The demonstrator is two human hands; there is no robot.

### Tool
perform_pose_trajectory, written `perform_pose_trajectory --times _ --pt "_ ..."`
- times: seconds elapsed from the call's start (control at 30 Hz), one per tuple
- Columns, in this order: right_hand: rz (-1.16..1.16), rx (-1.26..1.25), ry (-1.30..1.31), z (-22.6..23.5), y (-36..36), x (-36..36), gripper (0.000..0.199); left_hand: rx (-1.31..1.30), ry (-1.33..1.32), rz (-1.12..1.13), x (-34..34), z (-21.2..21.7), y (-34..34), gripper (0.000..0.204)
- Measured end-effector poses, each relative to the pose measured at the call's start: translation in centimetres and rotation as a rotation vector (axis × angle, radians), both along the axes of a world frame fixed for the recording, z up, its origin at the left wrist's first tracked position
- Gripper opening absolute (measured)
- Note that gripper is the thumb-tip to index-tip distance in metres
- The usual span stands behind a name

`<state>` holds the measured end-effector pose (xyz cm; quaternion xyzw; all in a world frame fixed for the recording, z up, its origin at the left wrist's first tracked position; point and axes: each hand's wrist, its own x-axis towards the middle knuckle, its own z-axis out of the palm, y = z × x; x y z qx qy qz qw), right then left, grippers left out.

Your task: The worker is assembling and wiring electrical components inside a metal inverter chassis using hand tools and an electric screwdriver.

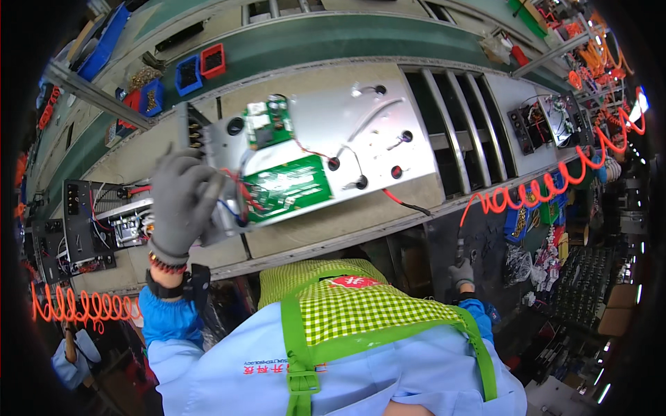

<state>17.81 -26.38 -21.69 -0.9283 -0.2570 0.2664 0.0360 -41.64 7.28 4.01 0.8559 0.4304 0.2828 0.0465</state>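
Note:
A silver metal chassis [374, 118] lies on the workbench in front of me. It carries a large green circuit board [291, 188], a smaller green and white board [270, 123], black grommets and several wires. My left hand [182, 201], in a grey glove, is at the chassis's left end beside the red and blue wires. Its fingers are curled and slightly blurred, and whatever lies between them is hidden. Low on the right, away from the bench, my gloved right hand [461, 272] is closed round a slim dark air tool [460, 249] on a red coiled hose [541, 188].
Metal rollers [449, 128] lie right of the chassis, with another wired unit [555, 121] beyond. More units [87, 215] stand at the left. Blue [187, 75] and red bins [213, 61] of small parts sit behind. A second coiled hose [83, 308] hangs lower left, near another person's arm [70, 347].

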Motion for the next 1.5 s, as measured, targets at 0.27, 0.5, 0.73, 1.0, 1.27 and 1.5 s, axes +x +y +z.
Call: perform_pose_trajectory --times 0.27,0.5,0.73,1.0,1.27,1.5 --pt "0.104 -0.056 -0.142 -6.5 -5.2 7.6 0.080 -0.692 0.214 -0.636 20.9 -9.6 -7.6 0.018" --pt "0.086 0.589 -0.195 -3.9 -8.6 -1.8 0.066 -0.689 0.347 -0.624 27.5 -26.5 -5.3 0.035" --pt "-0.401 -0.154 0.425 -23.5 -27.1 -19.2 0.057 -0.485 0.528 -0.618 31.0 -35.0 -4.7 0.063" --pt "-0.934 -0.559 -0.287 -31.4 -45.5 -15.4 0.061 -0.277 0.533 -0.627 30.1 -36.8 -5.1 0.058" --pt "-0.356 -0.733 0.201 -38.6 -62.6 -16.2 0.059 -0.235 0.597 -0.587 31.3 -37.3 -9.1 0.072" --pt "-0.679 -0.361 0.507 -33.3 -35.1 -20.2 0.102 -0.249 0.636 -0.477 31.2 -35.4 -8.9 0.074"
